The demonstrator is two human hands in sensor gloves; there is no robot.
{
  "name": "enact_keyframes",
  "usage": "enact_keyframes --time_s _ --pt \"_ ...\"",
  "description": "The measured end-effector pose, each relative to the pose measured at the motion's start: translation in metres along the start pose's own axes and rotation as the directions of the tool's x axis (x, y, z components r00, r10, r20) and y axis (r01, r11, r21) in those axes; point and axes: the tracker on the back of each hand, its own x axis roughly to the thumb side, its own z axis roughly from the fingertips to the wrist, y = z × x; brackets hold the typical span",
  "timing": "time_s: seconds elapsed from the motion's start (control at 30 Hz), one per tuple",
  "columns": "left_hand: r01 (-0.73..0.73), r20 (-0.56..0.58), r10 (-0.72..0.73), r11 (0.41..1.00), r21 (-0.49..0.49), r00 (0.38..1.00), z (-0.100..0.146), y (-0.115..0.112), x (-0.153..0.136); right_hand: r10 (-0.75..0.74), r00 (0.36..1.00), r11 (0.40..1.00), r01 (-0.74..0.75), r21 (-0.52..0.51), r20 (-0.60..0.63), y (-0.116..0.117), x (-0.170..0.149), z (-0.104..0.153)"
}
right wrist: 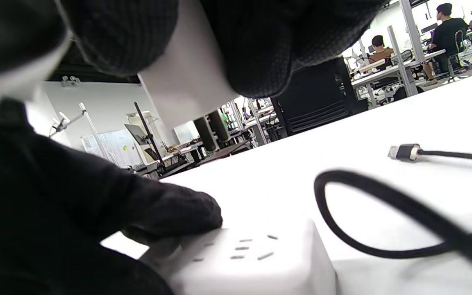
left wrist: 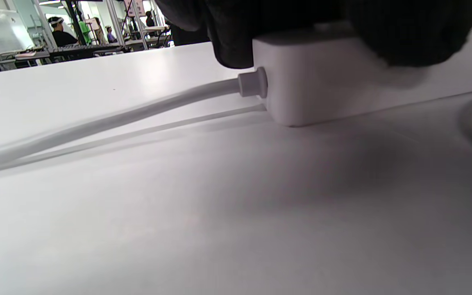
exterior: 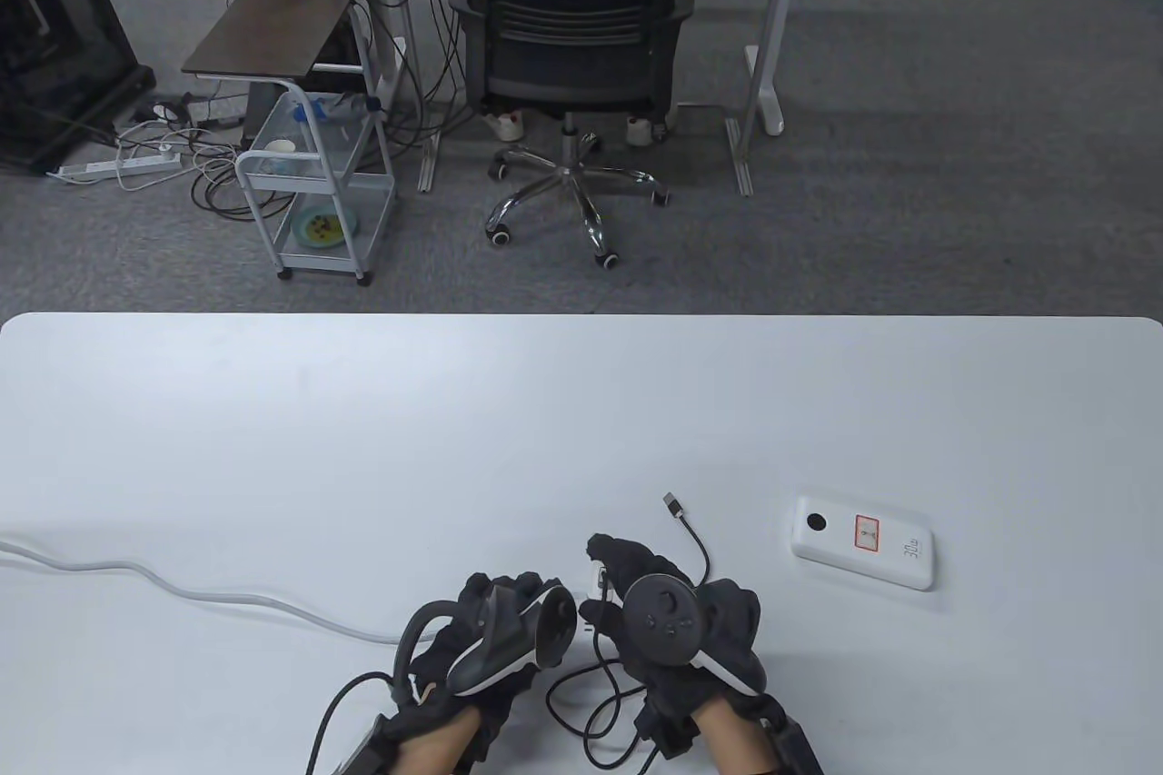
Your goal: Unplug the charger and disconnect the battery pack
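My right hand (exterior: 627, 564) grips a white charger (right wrist: 182, 82) and holds it just above the white power strip (right wrist: 252, 258), clear of its sockets. My left hand (exterior: 509, 589) presses down on the strip, fingers (right wrist: 170, 213) on its top. The strip's end (left wrist: 322, 90) and white cord (left wrist: 137, 110) show in the left wrist view. The white battery pack (exterior: 861, 541) lies flat to the right, apart from both hands. The black cable (right wrist: 383, 221) loops on the table with its USB plug (exterior: 672, 502) lying free, not touching the pack.
The strip's white cord (exterior: 182, 584) runs left across the table (exterior: 363, 412) to its edge. The black cable coils between my wrists (exterior: 591, 702) near the front edge. An office chair (exterior: 572, 21) and a cart (exterior: 309, 175) stand beyond the table.
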Motion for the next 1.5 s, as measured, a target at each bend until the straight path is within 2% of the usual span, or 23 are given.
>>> enact_keyframes --time_s 0.13,0.2,0.27,0.73,1.1,1.17,1.5 --pt "0.053 -0.013 -0.053 0.998 0.020 0.999 0.003 -0.002 0.003 0.009 1.000 0.999 -0.008 -0.050 0.015 -0.014 0.002 0.009" --pt "0.077 -0.024 -0.075 0.995 0.071 0.997 0.004 -0.002 0.004 0.017 1.000 0.998 -0.016 -0.067 0.014 -0.018 0.002 0.013" --pt "0.089 -0.023 -0.088 0.993 0.080 0.996 0.005 -0.002 0.005 0.012 1.000 0.997 -0.012 -0.074 0.005 -0.021 -0.002 0.014" --pt "-0.045 -0.014 0.047 0.992 0.114 0.999 0.007 0.005 -0.027 -0.021 0.994 0.997 0.012 -0.082 -0.105 -0.035 -0.043 0.017" --pt "-0.100 0.000 0.101 0.988 0.117 0.995 0.012 0.007 -0.036 0.024 0.985 0.992 -0.045 -0.119 -0.169 -0.056 -0.068 0.026" --pt "-0.100 0.000 0.100 0.988 0.120 0.995 0.013 0.008 -0.036 0.026 0.983 0.993 -0.046 -0.105 -0.181 -0.058 -0.072 0.027" --pt "-0.091 0.008 0.091 0.988 0.128 0.996 0.015 0.007 -0.031 0.224 0.936 0.972 -0.234 -0.002 -0.270 -0.063 -0.090 0.032"
